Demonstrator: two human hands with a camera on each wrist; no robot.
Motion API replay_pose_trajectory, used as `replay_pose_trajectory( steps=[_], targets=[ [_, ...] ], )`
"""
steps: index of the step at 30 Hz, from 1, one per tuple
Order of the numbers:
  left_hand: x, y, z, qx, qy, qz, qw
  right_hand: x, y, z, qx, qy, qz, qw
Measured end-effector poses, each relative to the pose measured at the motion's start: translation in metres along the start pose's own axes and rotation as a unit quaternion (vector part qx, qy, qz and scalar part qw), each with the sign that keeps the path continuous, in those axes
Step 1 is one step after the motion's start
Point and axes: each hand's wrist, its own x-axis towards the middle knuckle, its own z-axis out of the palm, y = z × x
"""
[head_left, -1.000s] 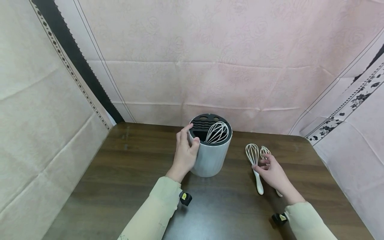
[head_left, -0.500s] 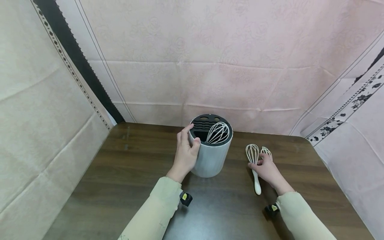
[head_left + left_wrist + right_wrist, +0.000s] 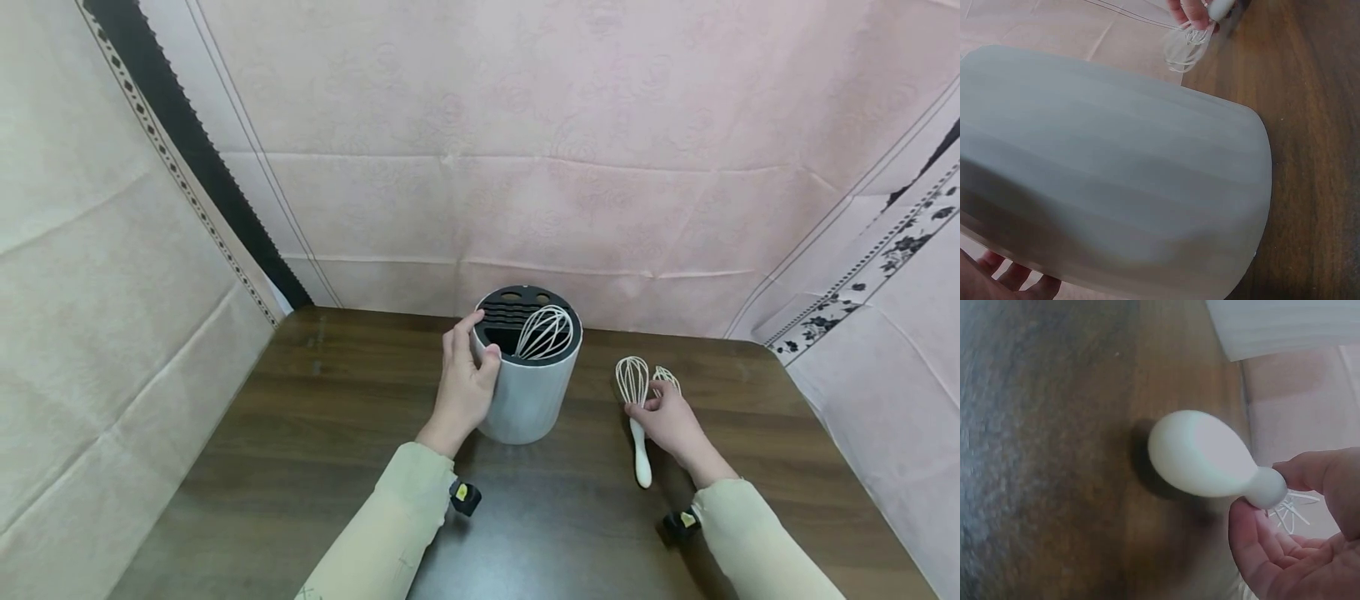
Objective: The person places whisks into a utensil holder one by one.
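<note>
My left hand (image 3: 461, 387) grips the near-left side of a pale grey utensil holder (image 3: 525, 408), thumb and fingers at its black slotted rim. A white whisk (image 3: 546, 332) stands inside, wire loops up. To the right, my right hand (image 3: 673, 425) pinches a second white whisk (image 3: 642, 458) at its neck, below the wires. In the right wrist view the rounded handle (image 3: 1200, 453) of this whisk points towards the camera, with thumb and fingers around the neck. Behind that hand lies a third, smaller whisk (image 3: 666, 379), its handle hidden.
Everything stands on a dark brown wooden table (image 3: 337, 467). A pale patterned cloth (image 3: 525, 208) hangs behind the table's back edge, close to the holder. More cloth (image 3: 885, 417) hangs along the right side.
My right hand has moved left and closed its fingertips on the nearer whisk's neck; that whisk has shifted and turned slightly. My left hand stays on the holder.
</note>
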Motion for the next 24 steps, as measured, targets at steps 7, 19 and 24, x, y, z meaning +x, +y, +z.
replay_pose_trajectory(
  steps=[7, 19, 24],
  targets=[
    [-0.001, -0.001, 0.002, -0.005, -0.001, -0.002, 1.0000, -0.013, -0.018, -0.019, 0.035, 0.037, -0.054, 0.997],
    [0.001, 0.001, -0.008, 0.015, -0.030, -0.020, 0.9993, -0.048, -0.091, -0.053, 0.189, 0.104, -0.157, 0.964],
    [0.002, 0.002, -0.012, 0.041, -0.045, -0.023, 0.9979, -0.057, -0.108, -0.064, 0.291, 0.117, -0.196, 0.929]
  ],
)
